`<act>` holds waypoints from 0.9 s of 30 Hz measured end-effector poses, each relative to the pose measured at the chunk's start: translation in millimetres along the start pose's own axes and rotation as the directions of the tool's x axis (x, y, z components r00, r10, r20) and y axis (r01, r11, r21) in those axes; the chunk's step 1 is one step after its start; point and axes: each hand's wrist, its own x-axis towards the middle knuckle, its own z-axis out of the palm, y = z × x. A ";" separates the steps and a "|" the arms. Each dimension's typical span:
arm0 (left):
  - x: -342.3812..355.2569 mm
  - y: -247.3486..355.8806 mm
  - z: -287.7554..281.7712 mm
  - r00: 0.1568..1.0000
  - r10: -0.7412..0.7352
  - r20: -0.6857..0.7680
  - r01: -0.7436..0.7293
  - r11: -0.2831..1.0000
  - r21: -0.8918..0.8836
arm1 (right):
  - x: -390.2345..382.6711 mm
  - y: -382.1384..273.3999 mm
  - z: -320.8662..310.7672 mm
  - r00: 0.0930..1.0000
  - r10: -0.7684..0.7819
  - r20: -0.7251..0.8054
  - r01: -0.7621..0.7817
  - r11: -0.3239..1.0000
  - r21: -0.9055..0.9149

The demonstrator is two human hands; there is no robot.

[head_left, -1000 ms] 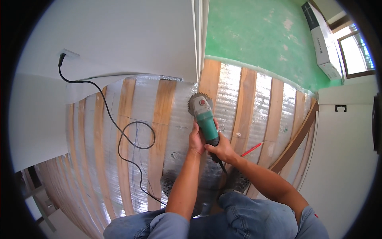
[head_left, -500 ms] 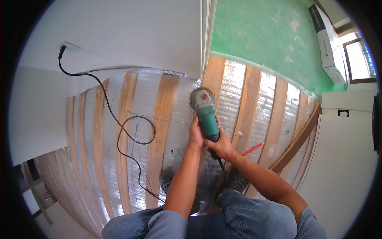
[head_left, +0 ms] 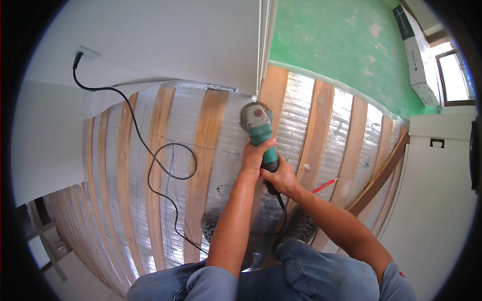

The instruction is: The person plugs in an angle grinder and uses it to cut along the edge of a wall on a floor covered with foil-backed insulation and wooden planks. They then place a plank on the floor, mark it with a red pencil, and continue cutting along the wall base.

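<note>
Both my hands hold a green angle grinder with a grey metal head and a round guard. My left hand wraps round its green body, thumb across the top. Behind it, my right hand is closed round the black rear end. The grinder's head lies over a wooden batten, close to the white wall's corner; the disc's contact with the wood cannot be made out. From its rear a black cord runs down between my legs.
Silvery foil sheet covers the floor between several battens. A looped black cable leads to a wall socket at left. A red pencil and a slanting brown board lie at right. A long white box stands on green flooring.
My left hand has shifted from beneath the grinder to round its body, its thumb now on top. The grinder's head has moved slightly away from me.
</note>
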 end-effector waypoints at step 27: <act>10.5 14.4 5.5 0.999 -0.032 0.007 0.032 0.998 0.058 | 11.6 -5.8 -3.7 1.000 0.018 -0.001 -0.018 0.999 0.032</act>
